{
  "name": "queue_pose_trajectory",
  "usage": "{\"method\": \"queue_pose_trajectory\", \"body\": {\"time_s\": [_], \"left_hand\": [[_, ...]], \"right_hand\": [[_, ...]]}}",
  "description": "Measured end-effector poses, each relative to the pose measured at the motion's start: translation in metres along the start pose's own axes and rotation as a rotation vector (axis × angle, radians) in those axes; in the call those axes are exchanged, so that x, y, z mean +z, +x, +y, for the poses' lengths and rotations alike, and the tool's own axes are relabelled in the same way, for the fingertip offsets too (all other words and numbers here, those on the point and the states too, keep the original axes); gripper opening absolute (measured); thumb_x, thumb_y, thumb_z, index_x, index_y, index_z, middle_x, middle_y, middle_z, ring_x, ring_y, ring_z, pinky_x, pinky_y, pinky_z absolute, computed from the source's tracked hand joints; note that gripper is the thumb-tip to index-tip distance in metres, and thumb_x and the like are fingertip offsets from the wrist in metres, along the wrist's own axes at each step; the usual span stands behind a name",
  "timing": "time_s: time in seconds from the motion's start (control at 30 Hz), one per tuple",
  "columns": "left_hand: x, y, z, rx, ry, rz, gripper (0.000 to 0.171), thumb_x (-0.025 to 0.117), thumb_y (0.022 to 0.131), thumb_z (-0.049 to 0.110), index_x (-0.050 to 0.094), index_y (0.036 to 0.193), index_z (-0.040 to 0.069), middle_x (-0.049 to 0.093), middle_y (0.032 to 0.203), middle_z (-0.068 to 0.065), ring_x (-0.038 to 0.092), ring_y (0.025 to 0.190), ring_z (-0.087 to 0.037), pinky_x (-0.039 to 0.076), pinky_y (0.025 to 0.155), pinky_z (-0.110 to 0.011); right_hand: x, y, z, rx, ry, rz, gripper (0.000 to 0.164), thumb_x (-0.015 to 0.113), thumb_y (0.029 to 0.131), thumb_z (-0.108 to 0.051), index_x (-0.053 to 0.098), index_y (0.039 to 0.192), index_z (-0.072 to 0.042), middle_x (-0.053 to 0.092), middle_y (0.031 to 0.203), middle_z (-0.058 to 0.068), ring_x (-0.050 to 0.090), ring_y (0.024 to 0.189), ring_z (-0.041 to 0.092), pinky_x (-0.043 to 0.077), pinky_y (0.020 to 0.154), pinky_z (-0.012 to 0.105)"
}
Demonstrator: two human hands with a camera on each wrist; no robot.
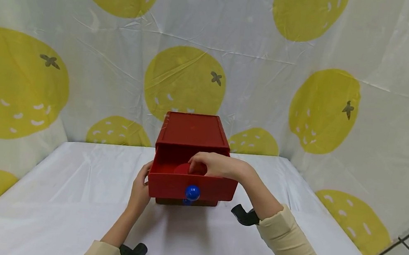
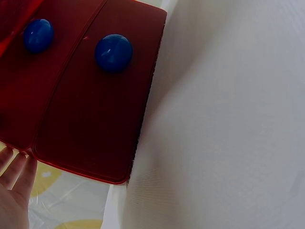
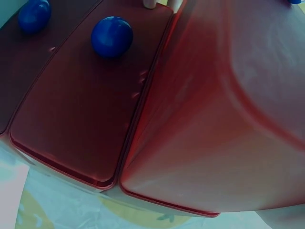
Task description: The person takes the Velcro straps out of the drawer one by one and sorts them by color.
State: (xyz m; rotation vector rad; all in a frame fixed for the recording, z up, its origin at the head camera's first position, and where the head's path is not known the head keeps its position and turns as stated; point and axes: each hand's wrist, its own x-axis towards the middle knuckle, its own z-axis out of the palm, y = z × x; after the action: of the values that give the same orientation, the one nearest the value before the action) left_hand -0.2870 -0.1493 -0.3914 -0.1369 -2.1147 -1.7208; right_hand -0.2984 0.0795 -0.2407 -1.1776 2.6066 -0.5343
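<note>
A red drawer box (image 1: 194, 129) has its upper drawer (image 1: 170, 185) pulled out toward me, a round blue knob (image 1: 192, 192) on its front. My right hand (image 1: 215, 165) reaches over the front edge into that drawer. Its curled fingers grip a red rounded object (image 1: 182, 168), partly hidden by the hand and drawer front. At the box's left side is my left hand (image 1: 140, 189). In the left wrist view, its fairly straight fingers (image 2: 25, 179) touch the box's side edge.
Below the pulled-out drawer is a lower drawer front with its own blue knob (image 2: 113, 52). The box stands on a white-covered table (image 1: 81, 197). Behind hangs a white curtain (image 1: 246, 86) with yellow fruit prints. A dark wire grid (image 1: 400, 239) is at the right.
</note>
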Motion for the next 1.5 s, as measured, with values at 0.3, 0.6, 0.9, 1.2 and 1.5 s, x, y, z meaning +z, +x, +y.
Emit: {"method": "queue_pose_trajectory", "body": {"time_s": [0.3,0.6,0.9,1.2,1.5], "left_hand": [[0.000,-0.002,0.000,-0.019,-0.013,-0.011,0.048,0.053,0.089,0.010,0.040,0.134,0.018,0.047,0.133,-0.005,0.044,0.119,-0.019,0.046,0.092,-0.039],[-0.002,0.002,0.001,-0.002,-0.028,-0.011,0.046,0.051,0.090,0.011,0.041,0.134,0.018,0.048,0.131,-0.004,0.045,0.117,-0.016,0.044,0.079,-0.014],[-0.004,-0.001,0.001,-0.022,-0.040,-0.030,0.048,0.052,0.090,0.012,0.039,0.135,0.018,0.046,0.132,-0.005,0.043,0.119,-0.019,0.044,0.083,-0.018],[-0.002,0.000,0.001,-0.006,-0.021,-0.016,0.046,0.052,0.089,0.012,0.041,0.133,0.020,0.048,0.130,-0.005,0.045,0.118,-0.019,0.045,0.080,-0.015],[-0.002,-0.002,0.002,-0.007,-0.027,-0.007,0.045,0.052,0.089,0.011,0.042,0.133,0.017,0.049,0.130,-0.006,0.045,0.118,-0.020,0.046,0.086,-0.024]], "right_hand": [[0.002,-0.001,0.002,-0.084,-0.022,0.072,0.029,0.068,0.079,-0.031,0.060,0.102,-0.016,0.052,0.119,0.001,0.045,0.114,0.016,0.043,0.093,0.032],[0.000,-0.002,0.004,-0.133,0.031,0.220,0.025,0.069,0.079,-0.025,0.058,0.100,-0.016,0.048,0.129,0.003,0.042,0.121,0.018,0.045,0.093,0.032],[0.001,-0.005,0.008,-0.164,0.174,0.301,0.026,0.069,0.079,-0.025,0.057,0.102,-0.017,0.045,0.133,0.001,0.041,0.120,0.018,0.046,0.088,0.031],[0.002,-0.012,0.009,-0.167,0.227,0.370,0.027,0.068,0.080,-0.021,0.058,0.105,-0.019,0.046,0.134,-0.001,0.045,0.116,0.019,0.049,0.081,0.029],[0.003,-0.022,0.016,-0.164,0.302,0.475,0.030,0.069,0.078,-0.016,0.060,0.107,-0.013,0.043,0.137,0.005,0.049,0.116,0.026,0.051,0.083,0.030]]}}
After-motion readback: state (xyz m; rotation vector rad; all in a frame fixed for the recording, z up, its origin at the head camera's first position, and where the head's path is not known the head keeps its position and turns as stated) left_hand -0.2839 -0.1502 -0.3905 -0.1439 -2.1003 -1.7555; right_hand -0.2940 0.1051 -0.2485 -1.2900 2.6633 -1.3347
